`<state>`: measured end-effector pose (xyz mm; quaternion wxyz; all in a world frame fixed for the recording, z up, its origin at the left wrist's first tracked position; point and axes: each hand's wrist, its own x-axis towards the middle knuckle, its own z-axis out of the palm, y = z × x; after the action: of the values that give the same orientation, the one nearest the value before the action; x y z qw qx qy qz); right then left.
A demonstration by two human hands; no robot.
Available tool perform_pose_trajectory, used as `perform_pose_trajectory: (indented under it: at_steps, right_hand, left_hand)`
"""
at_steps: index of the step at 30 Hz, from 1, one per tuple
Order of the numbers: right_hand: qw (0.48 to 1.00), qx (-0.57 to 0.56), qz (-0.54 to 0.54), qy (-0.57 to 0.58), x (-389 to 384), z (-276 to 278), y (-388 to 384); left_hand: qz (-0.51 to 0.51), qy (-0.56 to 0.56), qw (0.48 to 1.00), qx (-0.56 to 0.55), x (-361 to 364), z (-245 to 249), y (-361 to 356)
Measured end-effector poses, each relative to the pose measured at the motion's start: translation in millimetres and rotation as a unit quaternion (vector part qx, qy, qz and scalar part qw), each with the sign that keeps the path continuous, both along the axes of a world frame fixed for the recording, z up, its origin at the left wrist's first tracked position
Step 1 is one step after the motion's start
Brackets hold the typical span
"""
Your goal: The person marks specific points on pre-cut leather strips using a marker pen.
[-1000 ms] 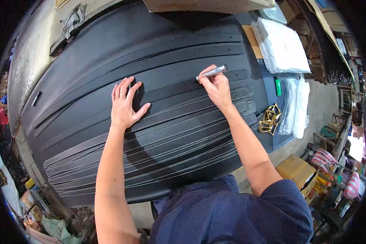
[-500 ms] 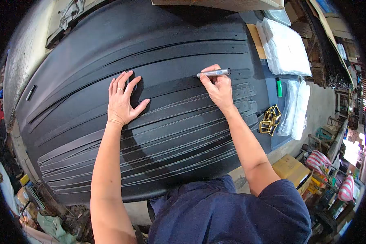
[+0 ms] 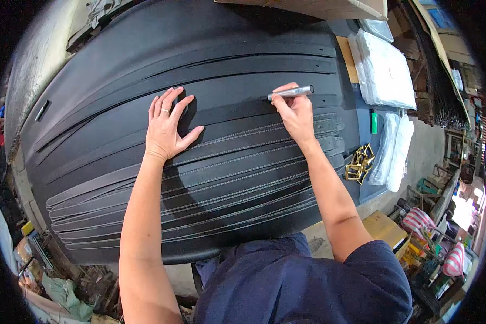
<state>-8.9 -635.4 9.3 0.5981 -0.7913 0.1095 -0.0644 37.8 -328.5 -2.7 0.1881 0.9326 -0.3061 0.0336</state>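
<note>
My right hand point(image 3: 296, 112) is closed around a silver marker pen point(image 3: 297, 92), its tip end down at a black leather strap point(image 3: 237, 109). With fingers spread, my left hand point(image 3: 166, 124) lies on the black strips further left. Nearer my body, several black straps with pale stitching point(image 3: 227, 156) lie side by side, their squared ends at the right. Beyond both hands run more plain black strips point(image 3: 254, 67), each with a small slot near its right end. All of them rest on a dark table surface point(image 3: 162, 32).
Gold-coloured metal buckles point(image 3: 359, 163) lie at the table's right side, near a green object point(image 3: 374, 123) and plastic-wrapped white packs point(image 3: 386, 70). A cardboard box point(image 3: 318, 7) stands at the far edge. A black pen point(image 3: 42, 110) lies far left.
My right hand and the marker have shifted slightly right in the view, and the marker is tilted a little differently. My left hand stays spread on the strips. The whole view has shifted slightly.
</note>
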Motion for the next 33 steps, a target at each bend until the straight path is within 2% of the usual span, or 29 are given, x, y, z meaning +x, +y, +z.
perform_pose_trajectory:
  at_steps: [3,6,12,18,21,27,30,33]
  right_hand:
    - [0.997,0.065,0.029,-0.003,1.0,-5.0,18.2]
    - [0.996,0.019,0.080,0.033,0.2,0.0,29.3]
    - [0.999,0.010,0.042,-0.028,0.7,-11.0,33.2]
    - [0.998,0.020,0.045,-0.033,1.9,-10.0,34.1]
    - [0.998,-0.011,0.058,-0.027,-0.1,1.2,36.2]
    - [0.986,-0.095,0.081,-0.109,-2.6,-0.7,39.3]
    - [0.998,-0.016,0.060,0.000,-2.6,5.0,33.9]
    - [0.996,0.019,0.083,0.011,-6.8,4.0,36.6]
  left_hand:
    - [0.003,0.003,1.000,0.001,0.0,-1.5,0.4]
    - [0.003,0.002,1.000,0.002,0.4,-1.6,0.5]
    - [0.003,0.000,1.000,-0.004,0.6,-1.8,0.6]
    - [0.004,-0.002,1.000,-0.003,0.7,-2.6,0.9]
    - [0.005,-0.004,1.000,-0.002,1.1,-2.4,0.6]
    - [0.008,-0.009,1.000,0.003,0.9,-3.5,0.6]
    - [0.005,-0.001,1.000,0.005,0.1,-2.5,1.3]
    - [0.007,-0.007,1.000,0.003,0.8,-3.4,1.7]
